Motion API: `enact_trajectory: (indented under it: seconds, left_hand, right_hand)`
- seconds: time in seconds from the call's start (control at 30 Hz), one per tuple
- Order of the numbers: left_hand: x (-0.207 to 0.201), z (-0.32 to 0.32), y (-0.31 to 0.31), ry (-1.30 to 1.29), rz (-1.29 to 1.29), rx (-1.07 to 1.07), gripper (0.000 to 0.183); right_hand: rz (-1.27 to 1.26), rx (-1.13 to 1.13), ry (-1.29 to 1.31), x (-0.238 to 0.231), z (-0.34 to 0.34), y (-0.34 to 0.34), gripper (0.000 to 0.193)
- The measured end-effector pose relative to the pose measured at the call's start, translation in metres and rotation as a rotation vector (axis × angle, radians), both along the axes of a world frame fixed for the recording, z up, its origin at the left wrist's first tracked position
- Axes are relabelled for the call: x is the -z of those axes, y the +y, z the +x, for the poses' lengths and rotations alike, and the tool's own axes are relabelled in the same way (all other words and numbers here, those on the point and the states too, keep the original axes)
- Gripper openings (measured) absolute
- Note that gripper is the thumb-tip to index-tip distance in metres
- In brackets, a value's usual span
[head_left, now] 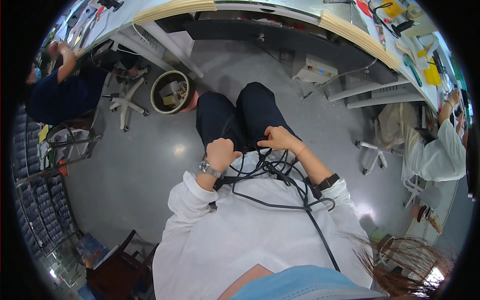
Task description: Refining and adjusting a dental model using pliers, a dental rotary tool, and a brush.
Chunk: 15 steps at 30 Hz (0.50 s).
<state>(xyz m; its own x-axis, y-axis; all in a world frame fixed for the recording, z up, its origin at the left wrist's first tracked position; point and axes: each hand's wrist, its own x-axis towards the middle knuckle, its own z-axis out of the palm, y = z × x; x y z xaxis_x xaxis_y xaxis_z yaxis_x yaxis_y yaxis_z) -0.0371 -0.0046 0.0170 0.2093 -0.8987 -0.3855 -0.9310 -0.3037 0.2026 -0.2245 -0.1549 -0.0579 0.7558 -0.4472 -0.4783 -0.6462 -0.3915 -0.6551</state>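
Observation:
A tangle of black cables (272, 172) lies across my lap and the front of my white top. At its left side is my left hand (221, 154), closed with the back of the hand up and the thumb pointing inward. Its curled fingers are hidden, so any held thing does not show. My right hand (280, 138) is bent inward over the dark trousers (260, 107), fingers curled and thumb tip close to an upper cable loop. Whether that loop is between the fingers cannot be made out against the dark cloth. A wristwatch (211, 169) sits on my left wrist, a black strap (327, 181) on my right forearm.
Ahead runs a workbench (295, 12) with a pale ribbed edge. Beneath it are a grey box (315, 69) with lit indicators and a bin (171, 92) with scraps. People sit at left (65, 97) and right (437, 150). A dark chair (120, 270) stands behind left.

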Motion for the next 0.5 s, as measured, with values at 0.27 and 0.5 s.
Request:
enact_trajectory:
  seconds: [0.27,0.5]
  left_hand:
    - [0.028,-0.024,-0.001,0.237,0.258,0.062,0.06]
    - [0.09,0.0,0.002,0.381,0.026,-0.015,0.031]
  right_hand:
    - [0.068,-0.043,-0.044,-0.007,-0.023,0.0,0.048]
    - [0.048,0.073,-0.159,-0.014,-0.022,-0.004,0.038]
